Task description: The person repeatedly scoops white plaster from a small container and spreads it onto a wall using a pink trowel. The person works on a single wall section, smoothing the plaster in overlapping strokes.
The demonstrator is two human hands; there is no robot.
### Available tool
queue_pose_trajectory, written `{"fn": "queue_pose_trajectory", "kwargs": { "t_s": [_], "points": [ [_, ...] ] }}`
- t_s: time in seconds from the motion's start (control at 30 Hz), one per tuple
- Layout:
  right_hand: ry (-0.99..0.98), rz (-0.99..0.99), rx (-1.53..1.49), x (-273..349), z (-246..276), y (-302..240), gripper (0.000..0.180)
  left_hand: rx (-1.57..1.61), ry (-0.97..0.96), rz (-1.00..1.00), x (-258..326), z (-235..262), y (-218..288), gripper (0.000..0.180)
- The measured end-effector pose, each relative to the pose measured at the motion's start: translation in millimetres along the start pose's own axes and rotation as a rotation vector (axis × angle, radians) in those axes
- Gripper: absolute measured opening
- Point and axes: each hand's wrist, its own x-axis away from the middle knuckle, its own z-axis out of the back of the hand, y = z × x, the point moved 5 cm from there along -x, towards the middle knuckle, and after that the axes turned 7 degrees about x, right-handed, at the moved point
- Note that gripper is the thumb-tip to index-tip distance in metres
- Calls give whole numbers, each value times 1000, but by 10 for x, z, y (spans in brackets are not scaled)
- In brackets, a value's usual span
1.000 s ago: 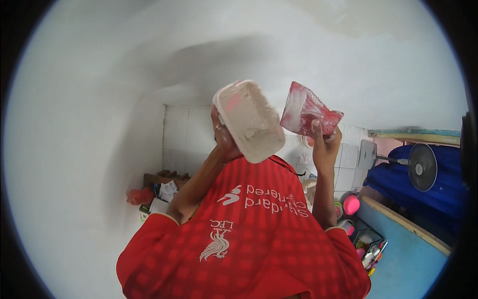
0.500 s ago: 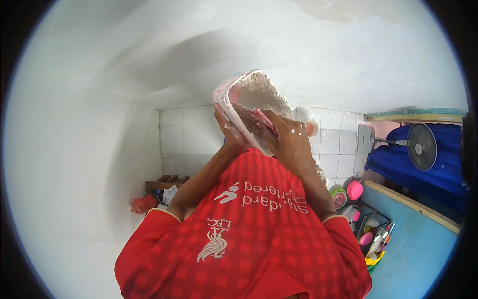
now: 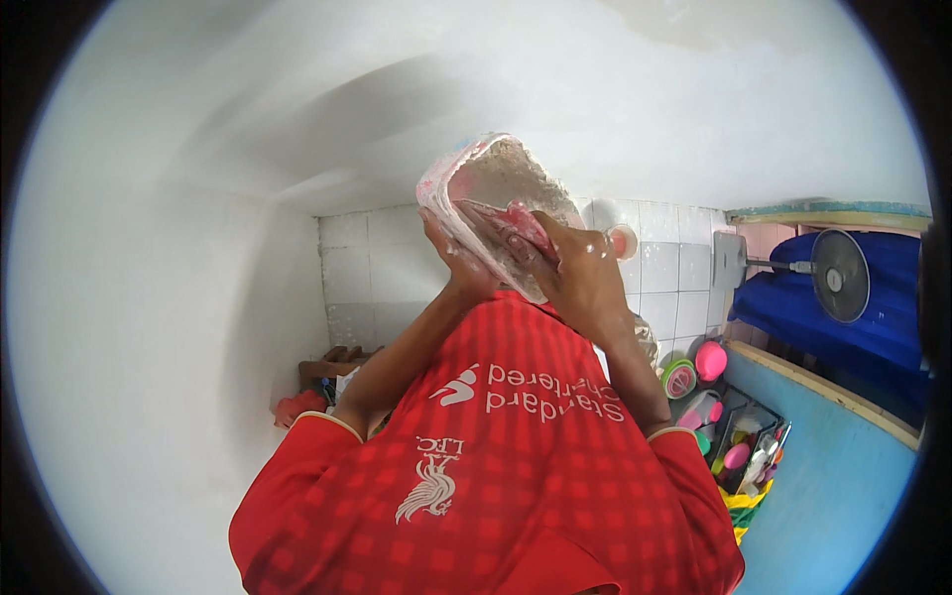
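An open tub (image 3: 434, 186), crusted with whitish plaster and blotched with pink, is tilted in front of my chest. Against its left outer wall my left hand (image 3: 458, 260) is wrapped, holding it up. Bent over the tub's near right rim, my right hand (image 3: 587, 270) is closed on a flat, pink-smeared scraper (image 3: 488, 220). The blade lies inside the tub along its left wall, and my fingers hide part of it. White smears dot the back of my right hand.
Ahead rises a white wall (image 3: 476, 89); grey-white floor tiles (image 3: 659, 266) lie below. To the right are a grey fan (image 3: 841, 276), blue cloth (image 3: 773, 307), a blue panel (image 3: 843, 456) and a dish rack (image 3: 749, 436) with pink and green wares. Low left stands a wooden piece (image 3: 322, 372).
The tub has shifted slightly up and left with both hands. In it, the scraper and my right hand have changed angle a little. Both grips stay as they were.
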Motion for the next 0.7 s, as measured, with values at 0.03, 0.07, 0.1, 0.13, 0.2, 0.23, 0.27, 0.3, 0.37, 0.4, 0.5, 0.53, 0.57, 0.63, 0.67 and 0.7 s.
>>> {"fn": "queue_pose_trajectory", "kwargs": {
  "t_s": [0.03, 0.07, 0.1, 0.13, 0.2, 0.23, 0.27, 0.3, 0.37, 0.4, 0.5, 0.53, 0.57, 0.63, 0.67, 0.7],
  "points": [
    [-73, -122, -44, -36, 60, -31, 37, 35, -7, 29, -14, 49, -22, 92],
    [-149, -233, -88, -56, 80, -42, 38, 72, -11, 50, -18, 85, -30, 90],
    [-149, -265, -110, -62, 97, -32, 38, 138, -42, 57, -17, 102, -46, 84],
    [-147, -298, -135, -65, 117, -5, 39, 201, -72, 64, -12, 100, -45, 78],
    [-101, -254, -69, -54, 97, 63, 39, -17, -154, -51, 42, -182, 86, 80],
    [-65, -167, 18, -13, -8, 135, 39, -40, -154, -73, 55, -216, 113, 80],
    [-30, -89, 104, 16, -63, 130, 38, -62, -153, -89, 65, -242, 138, 80],
    [-34, -76, 82, 39, -89, 104, 37, 1, -113, -63, 56, -173, 122, 81],
    [-39, -42, 40, 56, -124, 5, 36, -9, -30, -40, 47, -189, 159, 86],
    [-76, -109, -14, 43, -105, -14, 35, -81, 14, -40, 52, -205, 185, 91],
    [-121, -218, -191, -35, -18, -15, 34, -227, 7, -31, 49, -199, 192, 96],
    [-81, -201, -259, -47, 23, 61, 34, -220, -1, -12, 59, -181, 182, 97],
    [-40, -183, -327, -50, 58, 98, 34, -214, -9, 6, 55, -170, 163, 97],
    [-84, -282, -214, -60, 108, 120, 33, -111, 8, 70, 40, -177, 119, 96],
    [-103, -332, -156, -73, 134, 133, 32, -137, 4, 71, 11, -200, 131, 96],
    [-134, -317, -84, -78, 95, 134, 32, -163, 1, 73, -17, -228, 149, 96]
  ]
}}
